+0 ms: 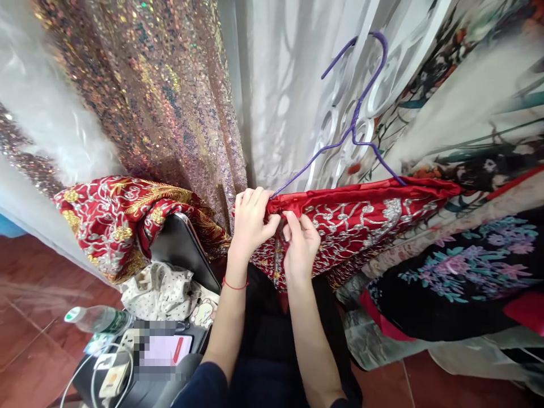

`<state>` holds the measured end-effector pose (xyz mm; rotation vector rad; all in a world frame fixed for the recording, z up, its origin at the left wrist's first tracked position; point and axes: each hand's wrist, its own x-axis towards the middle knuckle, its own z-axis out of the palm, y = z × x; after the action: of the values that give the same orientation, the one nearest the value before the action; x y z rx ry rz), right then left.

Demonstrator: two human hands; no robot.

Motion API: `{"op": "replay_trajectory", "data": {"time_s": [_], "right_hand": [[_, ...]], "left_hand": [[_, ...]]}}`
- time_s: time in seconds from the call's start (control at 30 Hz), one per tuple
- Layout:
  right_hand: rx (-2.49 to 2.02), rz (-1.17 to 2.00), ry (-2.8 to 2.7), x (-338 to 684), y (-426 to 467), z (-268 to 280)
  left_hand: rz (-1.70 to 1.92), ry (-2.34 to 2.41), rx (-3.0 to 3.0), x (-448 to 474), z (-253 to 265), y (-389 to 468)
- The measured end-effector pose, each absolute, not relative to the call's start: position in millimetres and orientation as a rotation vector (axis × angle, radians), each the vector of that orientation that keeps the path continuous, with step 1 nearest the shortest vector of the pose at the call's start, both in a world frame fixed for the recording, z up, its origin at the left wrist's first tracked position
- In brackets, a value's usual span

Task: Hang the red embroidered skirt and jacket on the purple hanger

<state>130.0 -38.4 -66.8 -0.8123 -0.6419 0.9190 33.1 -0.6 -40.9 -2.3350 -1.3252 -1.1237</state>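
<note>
A red garment with silver embroidery and a plain red waistband hangs over a purple hanger, whose hook points up. My left hand is closed around the garment's left top edge, by the lower left end of the hanger. Just right of it, my right hand pinches the same red edge with fingers bent together. Whether anything small sits between the fingertips cannot be seen. The hanger's lower bar is hidden by the cloth.
At left, a red and gold embroidered cloth drapes over a dark chair-like back. Below lie a dotted white cloth, a plastic bottle, a phone and white cables. Sequined fabric hangs behind; black floral fabric is at right.
</note>
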Motion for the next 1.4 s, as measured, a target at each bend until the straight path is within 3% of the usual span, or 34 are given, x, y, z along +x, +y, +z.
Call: {"op": "replay_trajectory", "data": {"time_s": [0.13, 0.3, 0.5, 0.8, 1.4], "right_hand": [[-0.769, 0.987, -0.516, 163.4, -53.0, -72.0], [-0.781, 0.562, -0.358, 234.0, -79.1, -111.0], [-0.971, 0.354, -0.376, 263.2, -91.0, -145.9], [-1.123, 0.485, -1.115, 179.3, -61.6, -89.6], [-1.414, 0.388, -1.387, 138.4, -47.5, -52.5]], "left_hand": [[-1.057, -1.3, -2.412, 25.5, -41.9, 4.3], [-1.081, -1.314, -2.44, 22.6, -41.1, 5.9], [-1.182, -1.333, -2.357, 31.1, -41.3, 0.0], [-1.343, -1.401, -2.205, 44.6, -39.0, 0.8], [-1.421, -1.474, -2.08, 52.4, -39.3, 1.5]]}}
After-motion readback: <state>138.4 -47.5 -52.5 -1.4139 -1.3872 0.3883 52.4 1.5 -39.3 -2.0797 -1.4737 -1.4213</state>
